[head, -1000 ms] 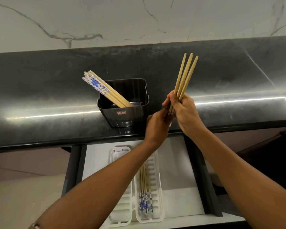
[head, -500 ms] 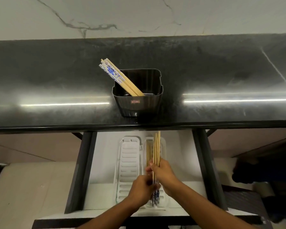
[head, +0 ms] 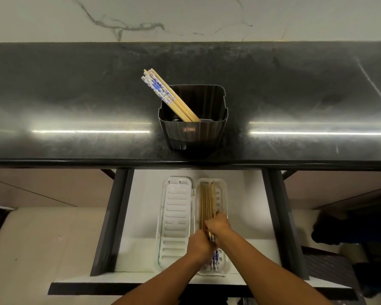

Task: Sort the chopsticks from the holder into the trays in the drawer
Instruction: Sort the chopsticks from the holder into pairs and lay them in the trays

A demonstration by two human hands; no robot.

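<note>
Below the dark counter (head: 75, 106), both hands, left (head: 199, 245) and right (head: 218, 224), pinch light, stiff, slippery chopsticks (head: 207, 201) mid-shaft over the right tray (head: 223, 194)

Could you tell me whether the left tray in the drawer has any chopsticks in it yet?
Empty. The left tray shows only its bare slotted floor, while the chopsticks lie in the right tray.
</note>
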